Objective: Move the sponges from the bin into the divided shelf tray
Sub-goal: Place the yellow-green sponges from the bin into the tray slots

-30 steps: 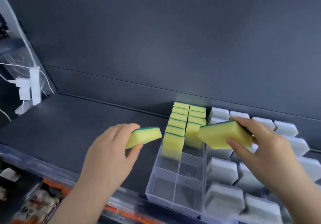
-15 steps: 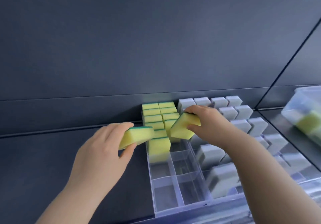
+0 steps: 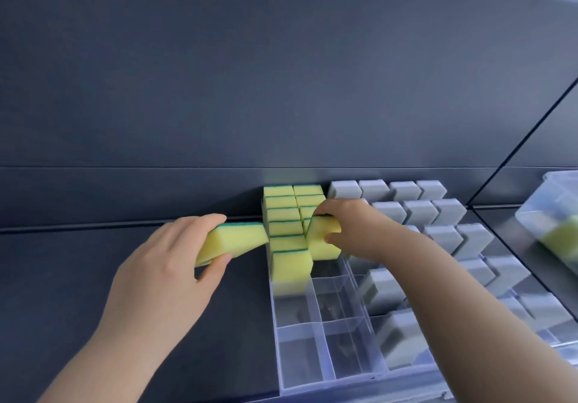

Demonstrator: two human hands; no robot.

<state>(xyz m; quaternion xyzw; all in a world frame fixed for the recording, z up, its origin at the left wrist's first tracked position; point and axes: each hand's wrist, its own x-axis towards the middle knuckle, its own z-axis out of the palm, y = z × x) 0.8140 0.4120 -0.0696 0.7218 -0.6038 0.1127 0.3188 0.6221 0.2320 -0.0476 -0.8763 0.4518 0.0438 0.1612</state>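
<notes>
A clear divided tray [image 3: 316, 380] sits on the dark shelf, its two columns holding several upright yellow sponges with green backs [image 3: 281, 215] at the far end. My right hand [image 3: 353, 227] grips a yellow sponge [image 3: 322, 246] and holds it upright in the right column, just in front of the stored ones. My left hand [image 3: 169, 271] pinches another yellow-green sponge [image 3: 231, 241] between thumb and fingers, just left of the tray. A clear bin [image 3: 553, 221] with yellow sponges inside sits at the far right.
Right of the yellow column, a second clear tray holds several grey sponges [image 3: 419, 212] standing on end. The near compartments [image 3: 312, 352] of the divided tray hold nothing. A dark back wall [image 3: 281, 90] rises directly behind the trays.
My right hand has lowered its sponge down into the right column of the tray. My left hand has drifted a little toward the tray with its sponge.
</notes>
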